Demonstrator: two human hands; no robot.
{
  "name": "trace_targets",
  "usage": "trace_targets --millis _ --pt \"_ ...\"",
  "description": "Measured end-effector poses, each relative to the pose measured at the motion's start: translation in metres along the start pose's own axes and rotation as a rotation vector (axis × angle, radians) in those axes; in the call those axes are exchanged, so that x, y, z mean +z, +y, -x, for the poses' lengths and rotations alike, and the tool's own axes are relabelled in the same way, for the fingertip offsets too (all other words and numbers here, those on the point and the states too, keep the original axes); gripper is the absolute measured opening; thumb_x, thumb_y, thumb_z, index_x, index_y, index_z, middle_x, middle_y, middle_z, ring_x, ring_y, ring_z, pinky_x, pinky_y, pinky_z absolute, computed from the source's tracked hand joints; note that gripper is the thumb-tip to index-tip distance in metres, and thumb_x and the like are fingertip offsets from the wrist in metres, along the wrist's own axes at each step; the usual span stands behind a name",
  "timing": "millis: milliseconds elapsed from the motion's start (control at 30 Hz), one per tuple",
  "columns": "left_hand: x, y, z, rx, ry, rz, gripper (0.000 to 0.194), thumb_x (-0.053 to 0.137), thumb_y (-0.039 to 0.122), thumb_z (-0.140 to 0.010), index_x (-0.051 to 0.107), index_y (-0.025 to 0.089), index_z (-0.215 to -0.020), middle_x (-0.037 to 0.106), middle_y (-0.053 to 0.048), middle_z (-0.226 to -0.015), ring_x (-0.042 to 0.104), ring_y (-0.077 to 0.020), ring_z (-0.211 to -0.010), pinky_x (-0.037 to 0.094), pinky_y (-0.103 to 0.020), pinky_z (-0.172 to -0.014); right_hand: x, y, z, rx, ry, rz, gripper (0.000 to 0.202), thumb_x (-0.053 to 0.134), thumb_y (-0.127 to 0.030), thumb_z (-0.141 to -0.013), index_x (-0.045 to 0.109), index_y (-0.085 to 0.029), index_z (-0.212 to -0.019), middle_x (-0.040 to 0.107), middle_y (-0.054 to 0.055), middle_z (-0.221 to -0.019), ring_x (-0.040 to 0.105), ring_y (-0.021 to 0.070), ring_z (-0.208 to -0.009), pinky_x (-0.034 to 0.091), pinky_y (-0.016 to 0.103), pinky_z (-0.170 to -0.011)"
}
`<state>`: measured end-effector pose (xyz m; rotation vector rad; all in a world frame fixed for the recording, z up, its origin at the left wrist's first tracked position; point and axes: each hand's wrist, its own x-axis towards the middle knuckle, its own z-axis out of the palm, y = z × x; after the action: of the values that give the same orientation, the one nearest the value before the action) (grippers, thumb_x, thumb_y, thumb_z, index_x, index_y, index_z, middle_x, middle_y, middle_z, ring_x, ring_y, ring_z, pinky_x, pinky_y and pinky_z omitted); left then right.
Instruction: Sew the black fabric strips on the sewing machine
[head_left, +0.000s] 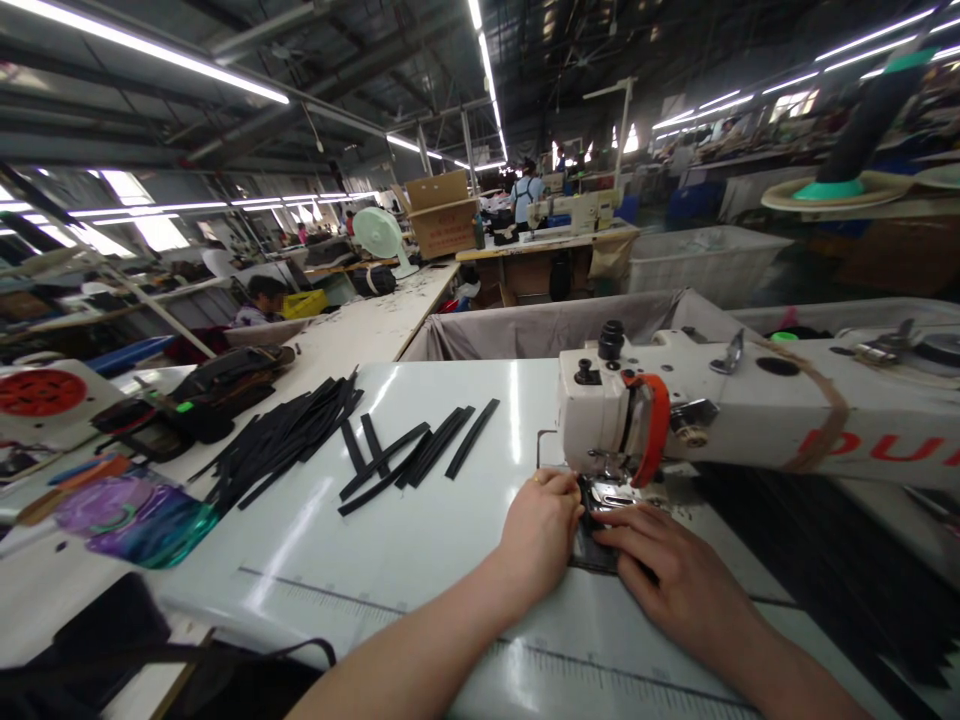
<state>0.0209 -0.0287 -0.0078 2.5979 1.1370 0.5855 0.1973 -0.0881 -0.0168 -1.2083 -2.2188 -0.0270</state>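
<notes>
A white sewing machine (pixel 735 395) with an orange-red lever guard stands at the right, its metal presser foot (pixel 611 495) low over the table. Just left of the foot, my left hand (pixel 538 525) is closed, with the fingertips pinching the edge of a black fabric piece (pixel 594 555). My right hand (pixel 667 560) lies over the same piece from the right, its fingers stretched out and pointing toward the foot. The hands cover much of the fabric, so its full shape is hidden.
Several black strips (pixel 442 445) lie loose on the pale table (pixel 420 545), beside a larger pile of strips (pixel 300 435). More black strips (pixel 832 570) rest under the machine arm. A purple-teal pouch (pixel 135 515) sits at the left. Beyond stands a green fan (pixel 379 235).
</notes>
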Motion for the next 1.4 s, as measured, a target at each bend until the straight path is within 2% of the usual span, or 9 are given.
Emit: trace_targets --millis 167,467,633,900,1267,1400 --pt "-0.001 0.002 0.0 0.005 -0.002 -0.048 0.023 0.047 0.015 -0.095 0.068 0.015 -0.085 0.068 -0.008 -0.103 0.058 -0.0213 -0.1 0.048 -0.035 -0.096 0.005 0.006 -0.003 0.02 -0.021 0.102 0.033 0.043 -0.01 -0.087 0.068 -0.021 -0.105 0.069 0.008 -0.11 0.066 0.0208 -0.097 0.056 0.037 -0.084" --pt "0.002 0.003 0.002 0.027 -0.014 -0.077 0.025 0.044 0.015 -0.095 0.068 0.014 -0.087 0.067 -0.009 -0.104 0.057 -0.0218 -0.099 0.048 -0.036 -0.096 0.015 -0.002 -0.009 0.032 -0.086 0.372 0.039 0.047 -0.001 -0.081 0.065 -0.016 -0.113 0.068 0.01 -0.1 0.066 0.023 -0.085 0.056 0.035 -0.074" --pt "0.004 0.005 0.003 0.01 0.015 -0.116 0.023 0.043 0.013 -0.093 0.066 0.012 -0.092 0.064 -0.011 -0.102 0.055 -0.0233 -0.099 0.048 -0.038 -0.097 0.018 -0.001 -0.006 0.031 -0.099 0.361 0.041 0.048 -0.002 -0.081 0.065 -0.014 -0.116 0.067 0.011 -0.097 0.066 0.0243 -0.085 0.057 0.038 -0.074" --pt "0.004 0.008 -0.001 -0.014 -0.028 -0.173 0.022 0.043 0.015 -0.093 0.065 0.013 -0.09 0.063 -0.011 -0.101 0.054 -0.0247 -0.099 0.049 -0.039 -0.094 0.015 0.0 -0.005 0.037 -0.112 0.287 0.038 0.05 -0.005 -0.081 0.064 -0.015 -0.115 0.066 0.01 -0.097 0.065 0.0234 -0.08 0.057 0.039 -0.073" --pt "0.005 0.008 -0.003 0.011 -0.033 -0.235 0.021 0.047 0.014 -0.092 0.065 0.007 -0.1 0.065 -0.012 -0.104 0.055 -0.0252 -0.099 0.048 -0.038 -0.094 0.016 0.001 -0.004 0.066 -0.115 0.24 0.038 0.048 -0.006 -0.082 0.063 -0.015 -0.116 0.066 0.01 -0.098 0.065 0.0236 -0.083 0.056 0.039 -0.073" --pt "0.002 0.008 -0.005 0.045 -0.058 -0.253 0.019 0.047 0.013 -0.091 0.066 0.009 -0.094 0.066 -0.012 -0.098 0.057 -0.0248 -0.096 0.048 -0.039 -0.093 0.016 0.0 -0.005 0.088 -0.134 0.216 0.039 0.048 -0.006 -0.081 0.063 -0.016 -0.116 0.066 0.009 -0.097 0.065 0.0234 -0.082 0.055 0.039 -0.072"
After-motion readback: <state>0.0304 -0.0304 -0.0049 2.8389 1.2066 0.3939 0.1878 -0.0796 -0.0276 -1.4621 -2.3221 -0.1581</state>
